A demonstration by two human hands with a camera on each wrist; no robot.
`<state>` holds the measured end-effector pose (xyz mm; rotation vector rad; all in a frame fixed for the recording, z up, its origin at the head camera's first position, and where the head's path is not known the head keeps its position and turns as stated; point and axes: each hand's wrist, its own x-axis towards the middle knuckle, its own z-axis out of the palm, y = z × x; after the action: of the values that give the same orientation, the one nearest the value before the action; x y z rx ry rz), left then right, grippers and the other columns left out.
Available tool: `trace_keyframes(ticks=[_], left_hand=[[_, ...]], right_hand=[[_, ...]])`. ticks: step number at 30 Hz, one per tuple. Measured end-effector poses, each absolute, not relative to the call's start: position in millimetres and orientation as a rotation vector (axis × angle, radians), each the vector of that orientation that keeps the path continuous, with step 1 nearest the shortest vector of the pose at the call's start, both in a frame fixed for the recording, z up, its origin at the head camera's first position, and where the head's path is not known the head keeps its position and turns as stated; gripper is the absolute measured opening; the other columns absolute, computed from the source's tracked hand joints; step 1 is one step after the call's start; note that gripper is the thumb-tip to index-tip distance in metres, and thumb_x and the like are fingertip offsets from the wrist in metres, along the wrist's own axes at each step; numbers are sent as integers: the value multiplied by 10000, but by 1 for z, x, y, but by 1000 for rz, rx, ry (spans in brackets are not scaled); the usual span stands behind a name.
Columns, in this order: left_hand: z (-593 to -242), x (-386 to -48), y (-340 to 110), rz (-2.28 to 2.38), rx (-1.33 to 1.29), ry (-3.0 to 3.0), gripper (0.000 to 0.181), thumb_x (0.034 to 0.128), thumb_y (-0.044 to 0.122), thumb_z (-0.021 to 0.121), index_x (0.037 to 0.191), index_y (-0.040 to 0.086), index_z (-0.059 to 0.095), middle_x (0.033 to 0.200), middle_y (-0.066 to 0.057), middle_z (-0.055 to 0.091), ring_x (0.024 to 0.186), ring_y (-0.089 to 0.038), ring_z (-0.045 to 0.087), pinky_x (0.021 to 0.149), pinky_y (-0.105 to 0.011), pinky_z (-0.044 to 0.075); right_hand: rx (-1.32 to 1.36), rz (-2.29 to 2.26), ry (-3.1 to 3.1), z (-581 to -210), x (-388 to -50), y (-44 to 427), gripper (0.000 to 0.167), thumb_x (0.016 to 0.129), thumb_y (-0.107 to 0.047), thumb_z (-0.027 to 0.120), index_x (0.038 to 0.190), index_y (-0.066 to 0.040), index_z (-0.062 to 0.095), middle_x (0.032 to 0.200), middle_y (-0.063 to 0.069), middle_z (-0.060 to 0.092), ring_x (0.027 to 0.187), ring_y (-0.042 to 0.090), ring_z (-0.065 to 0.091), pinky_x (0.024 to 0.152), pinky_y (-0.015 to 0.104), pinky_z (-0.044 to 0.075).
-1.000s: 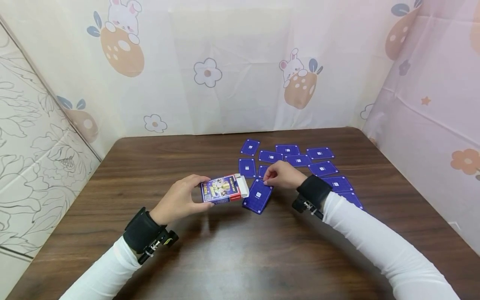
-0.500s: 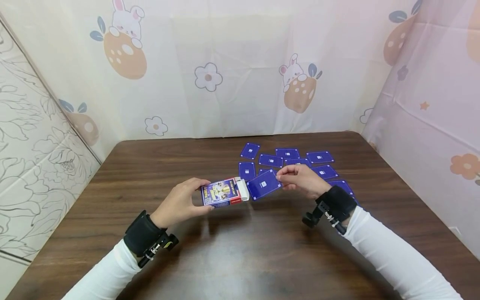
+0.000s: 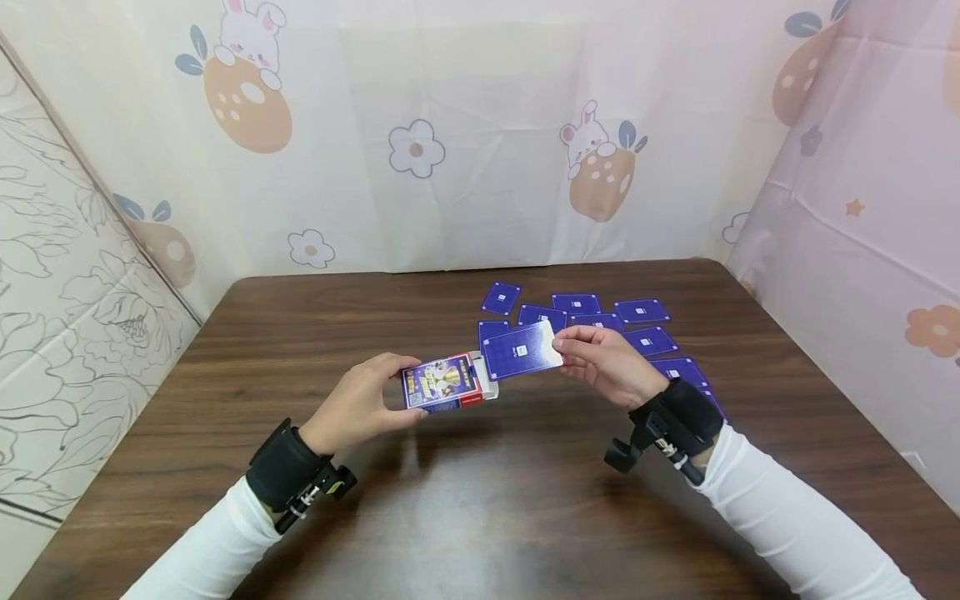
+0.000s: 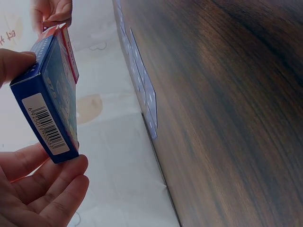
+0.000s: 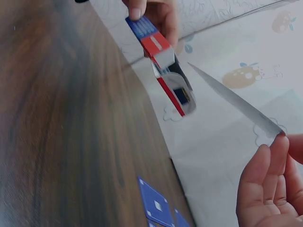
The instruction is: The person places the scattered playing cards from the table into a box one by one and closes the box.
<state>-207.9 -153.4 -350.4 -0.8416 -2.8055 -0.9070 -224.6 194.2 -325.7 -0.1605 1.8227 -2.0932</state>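
My left hand (image 3: 360, 403) grips a small blue and red card box (image 3: 441, 383) between thumb and fingers, holding it above the table. The box's white flap stands out at its right end, and the right wrist view shows that end open. A barcode label (image 4: 45, 124) marks the near end in the left wrist view. My right hand (image 3: 607, 360) pinches a blue playing card (image 3: 522, 350) by its right edge. Seen edge-on in the right wrist view, the card (image 5: 236, 101) hangs in the air close to the box's open end, apart from it there.
Several blue-backed cards (image 3: 641, 311) lie spread face down on the dark wooden table (image 3: 337, 325), toward the back right. Some are partly hidden behind the held card and right hand. A patterned cloth (image 3: 487, 208) hangs behind the table.
My right hand has lifted the card off the table and turned it sideways, raising it beside the box's flap. The left hand and box stay nearly still.
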Motion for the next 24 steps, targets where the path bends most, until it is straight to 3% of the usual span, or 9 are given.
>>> trace_keyframes(ticks=[24], left_hand=[[-349, -207, -152, -900, -850, -2790, 620, 759, 259, 840, 1272, 23, 584, 1156, -110, 657, 999, -234, 611, 860, -427, 529]], right_hand=[[-92, -2094, 1634, -337, -219, 188, 221, 998, -67, 524, 894, -142, 703, 835, -18, 707, 737, 68, 652, 739, 196, 554]])
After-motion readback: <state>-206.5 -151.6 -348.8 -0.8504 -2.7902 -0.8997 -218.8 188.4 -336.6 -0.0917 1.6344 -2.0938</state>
